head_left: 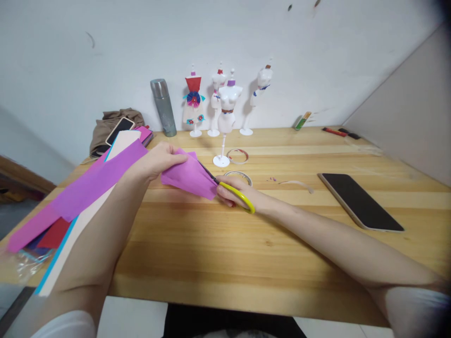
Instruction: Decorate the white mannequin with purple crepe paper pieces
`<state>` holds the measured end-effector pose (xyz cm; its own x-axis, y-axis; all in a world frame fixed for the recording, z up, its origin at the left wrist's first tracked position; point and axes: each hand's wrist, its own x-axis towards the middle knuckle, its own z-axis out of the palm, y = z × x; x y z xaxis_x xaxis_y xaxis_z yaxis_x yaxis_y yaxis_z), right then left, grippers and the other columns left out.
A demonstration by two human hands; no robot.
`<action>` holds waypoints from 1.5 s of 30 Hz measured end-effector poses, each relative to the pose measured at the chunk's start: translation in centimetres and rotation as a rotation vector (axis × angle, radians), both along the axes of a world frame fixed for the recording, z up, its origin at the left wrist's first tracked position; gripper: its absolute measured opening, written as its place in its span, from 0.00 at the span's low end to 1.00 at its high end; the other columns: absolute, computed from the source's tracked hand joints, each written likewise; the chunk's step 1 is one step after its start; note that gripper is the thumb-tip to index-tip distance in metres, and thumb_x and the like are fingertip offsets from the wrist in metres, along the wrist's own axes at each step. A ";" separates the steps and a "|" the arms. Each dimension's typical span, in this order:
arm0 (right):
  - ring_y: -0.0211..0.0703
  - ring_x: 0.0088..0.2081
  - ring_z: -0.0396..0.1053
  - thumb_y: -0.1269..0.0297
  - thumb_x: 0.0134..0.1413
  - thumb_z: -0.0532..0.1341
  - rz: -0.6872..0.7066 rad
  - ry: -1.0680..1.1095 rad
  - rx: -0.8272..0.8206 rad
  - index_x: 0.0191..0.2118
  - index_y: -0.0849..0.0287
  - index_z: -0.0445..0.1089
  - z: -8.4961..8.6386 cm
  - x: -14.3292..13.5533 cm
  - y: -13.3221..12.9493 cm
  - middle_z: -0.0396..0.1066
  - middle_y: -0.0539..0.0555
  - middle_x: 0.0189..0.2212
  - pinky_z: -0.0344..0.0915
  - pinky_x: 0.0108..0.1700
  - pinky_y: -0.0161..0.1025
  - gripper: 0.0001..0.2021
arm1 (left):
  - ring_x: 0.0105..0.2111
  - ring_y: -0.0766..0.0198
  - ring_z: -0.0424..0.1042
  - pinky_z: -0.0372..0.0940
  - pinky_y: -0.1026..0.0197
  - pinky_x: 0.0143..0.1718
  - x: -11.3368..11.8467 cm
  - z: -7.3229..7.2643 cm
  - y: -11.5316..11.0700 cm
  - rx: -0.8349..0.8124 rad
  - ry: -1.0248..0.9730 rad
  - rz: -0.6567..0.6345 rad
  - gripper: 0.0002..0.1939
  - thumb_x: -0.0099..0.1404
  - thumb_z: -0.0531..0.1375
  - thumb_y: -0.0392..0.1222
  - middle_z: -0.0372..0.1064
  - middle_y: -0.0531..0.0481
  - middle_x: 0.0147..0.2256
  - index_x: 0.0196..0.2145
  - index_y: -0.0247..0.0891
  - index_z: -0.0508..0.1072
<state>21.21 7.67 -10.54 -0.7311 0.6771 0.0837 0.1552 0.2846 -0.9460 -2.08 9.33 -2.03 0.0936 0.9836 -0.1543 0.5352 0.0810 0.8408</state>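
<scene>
My left hand (pixel 164 159) pinches the upper left part of a purple sheet (pixel 192 177) above the wooden table (pixel 218 249). In my right hand (pixel 234 188) are scissors with yellow handles (pixel 241 196); their dark blades lie at the sheet's upper right edge and point up and left. The blade tips are partly hidden by the sheet. Just behind my hands stands a small white mannequin (pixel 227 112) with a purple neck band and a brown waist band. Beside its base lies a tape roll (pixel 237 156), and another roll (pixel 246 177) is partly covered by my right hand.
Coloured sheets (pixel 95 180) lie under my left arm, with a phone (pixel 120 130) and brown cloth (pixel 105 123) behind. A grey bottle (pixel 164 108) and several dressed mannequins (pixel 193 101) stand along the wall. A larger phone (pixel 359 201) lies right; a glue stick (pixel 303 121) and markers (pixel 334 132) sit behind.
</scene>
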 end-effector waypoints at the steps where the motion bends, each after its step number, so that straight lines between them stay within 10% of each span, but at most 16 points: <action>1: 0.34 0.21 0.53 0.37 0.61 0.56 -0.001 -0.001 -0.003 0.31 0.55 0.56 0.0 0.0 0.0 0.55 0.44 0.19 0.51 0.24 0.36 0.24 | 0.19 0.71 0.55 0.46 0.66 0.22 0.0 0.0 0.0 0.002 0.005 0.002 0.11 0.57 0.62 0.38 0.60 0.55 0.18 0.18 0.35 0.69; 45: 0.37 0.23 0.56 0.41 0.64 0.55 0.011 0.039 0.002 0.34 0.56 0.59 -0.9 0.4 0.4 0.57 0.45 0.22 0.53 0.27 0.38 0.21 | 0.22 0.70 0.61 0.54 0.67 0.24 -0.3 -0.2 0.1 -0.020 -0.115 -0.027 0.08 0.54 0.65 0.41 0.66 0.53 0.21 0.22 0.34 0.74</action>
<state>21.59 8.04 -11.48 -0.7348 0.6687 0.1136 0.1154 0.2882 -0.9506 -2.41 9.40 -2.18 0.1379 0.9774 -0.1605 0.4375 0.0852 0.8952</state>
